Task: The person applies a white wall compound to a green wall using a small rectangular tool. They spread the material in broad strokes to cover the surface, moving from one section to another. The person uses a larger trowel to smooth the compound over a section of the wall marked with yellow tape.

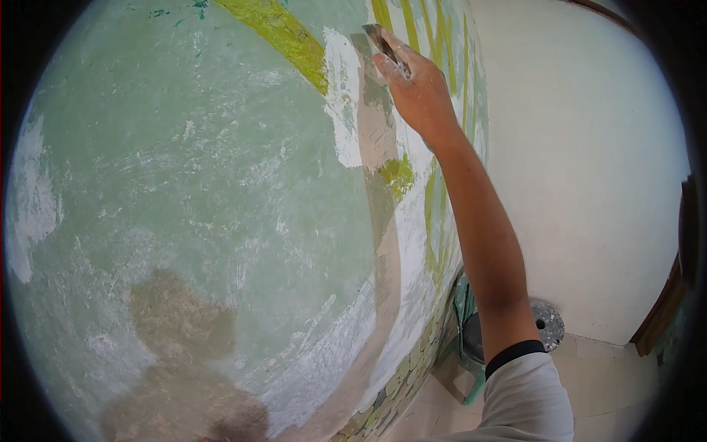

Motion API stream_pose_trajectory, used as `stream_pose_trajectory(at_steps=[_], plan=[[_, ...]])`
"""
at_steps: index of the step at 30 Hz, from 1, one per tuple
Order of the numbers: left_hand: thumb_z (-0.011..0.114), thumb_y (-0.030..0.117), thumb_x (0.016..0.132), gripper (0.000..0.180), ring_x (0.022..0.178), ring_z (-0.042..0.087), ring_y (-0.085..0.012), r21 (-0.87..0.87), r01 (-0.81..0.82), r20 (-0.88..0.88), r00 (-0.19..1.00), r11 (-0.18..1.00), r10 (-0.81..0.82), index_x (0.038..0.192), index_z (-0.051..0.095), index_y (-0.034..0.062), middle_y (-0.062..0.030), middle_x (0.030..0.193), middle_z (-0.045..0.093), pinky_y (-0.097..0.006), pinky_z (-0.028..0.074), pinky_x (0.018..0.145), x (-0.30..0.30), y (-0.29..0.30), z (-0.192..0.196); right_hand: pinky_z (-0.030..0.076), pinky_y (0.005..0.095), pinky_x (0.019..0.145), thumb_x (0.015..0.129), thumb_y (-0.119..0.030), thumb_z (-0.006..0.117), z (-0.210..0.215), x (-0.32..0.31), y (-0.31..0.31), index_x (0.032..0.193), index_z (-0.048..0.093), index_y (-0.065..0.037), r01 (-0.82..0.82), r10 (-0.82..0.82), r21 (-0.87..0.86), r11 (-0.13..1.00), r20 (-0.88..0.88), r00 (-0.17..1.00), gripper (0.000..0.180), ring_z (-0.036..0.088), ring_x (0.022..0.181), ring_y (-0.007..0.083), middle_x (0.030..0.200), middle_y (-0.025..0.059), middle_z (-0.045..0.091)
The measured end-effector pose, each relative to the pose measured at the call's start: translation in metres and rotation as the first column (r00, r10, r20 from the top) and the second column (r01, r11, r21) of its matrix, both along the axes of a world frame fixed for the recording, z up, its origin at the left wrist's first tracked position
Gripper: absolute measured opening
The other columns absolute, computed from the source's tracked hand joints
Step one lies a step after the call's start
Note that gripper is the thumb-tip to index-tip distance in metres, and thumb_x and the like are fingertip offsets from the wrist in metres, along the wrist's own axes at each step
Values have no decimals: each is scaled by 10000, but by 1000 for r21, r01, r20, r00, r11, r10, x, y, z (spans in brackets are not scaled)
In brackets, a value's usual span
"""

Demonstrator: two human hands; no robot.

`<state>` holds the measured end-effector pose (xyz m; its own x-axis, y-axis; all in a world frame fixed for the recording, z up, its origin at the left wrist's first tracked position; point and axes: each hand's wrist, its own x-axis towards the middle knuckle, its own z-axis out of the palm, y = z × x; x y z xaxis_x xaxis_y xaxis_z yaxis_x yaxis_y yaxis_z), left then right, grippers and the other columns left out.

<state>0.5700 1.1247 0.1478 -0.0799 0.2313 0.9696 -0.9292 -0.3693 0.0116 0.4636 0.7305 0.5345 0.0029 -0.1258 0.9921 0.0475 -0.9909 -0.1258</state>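
Note:
My right hand [423, 92] is raised to the upper part of a pale green wall [221, 162], its arm stretched out in a grey sleeve with a dark cuff. The fingers close around a putty knife [386, 50], whose blade end is at or close to the wall; whether it touches I cannot tell. Just left of the blade runs a strip of white filler [342, 110]. A wide yellow-green band [291, 44] slants down toward that strip, and thinner yellow-green stripes stand beyond the hand. My left hand is out of view.
Below the arm on the tiled floor stands a green stool [471, 372], with a dark, speckled round thing [549, 324] at it. A plain cream wall [574, 147] meets the green one at right. Stone-patterned facing [398, 383] runs along the wall's foot. Brown wood [658, 309] edges the far right.

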Motion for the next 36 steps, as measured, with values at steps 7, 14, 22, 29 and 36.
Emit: stream_pose_trajectory(at_steps=[7,14,22,29,36], plan=[[523,275,932,202,1157,504,-348,13,2,20,1000,1000,-2,1063,525,121,-157,1171,564,-587,220,1091,3,1,-2,415,388,1006,934,-362,550,-31,7,17,1342,533,-113,18,-17,11,1000,-61,998,478,550,1171,377,1251,218,587],[525,273,930,197,1155,508,-346,28,-3,19,1000,1000,2,1053,528,120,-156,1164,570,-586,222,1091,9,1,-3,402,388,1024,941,-351,540,-22,6,25,1348,525,-109,18,-15,33,999,-78,997,474,534,1188,380,1271,217,574],[528,270,926,190,1153,512,-345,49,-9,10,1000,999,8,1041,532,119,-155,1156,577,-585,224,1091,7,-2,-4,413,392,1011,931,-329,556,-19,7,17,1340,531,-98,-7,8,25,1000,-30,1000,470,551,1169,374,1261,195,590],[530,268,924,185,1152,515,-343,40,-3,18,1000,999,2,1031,535,118,-153,1149,582,-584,225,1091,7,-4,-6,378,366,1046,910,-293,631,-24,3,15,1356,527,-117,27,-27,33,999,-13,1000,490,517,1246,333,1328,193,551],[532,265,921,179,1150,519,-342,47,7,16,1000,999,-8,1021,538,117,-152,1142,588,-583,227,1091,6,-6,-8,455,373,936,895,-303,649,-17,-2,13,1352,534,-159,238,-237,-34,971,33,971,493,605,1101,303,1213,168,625]])
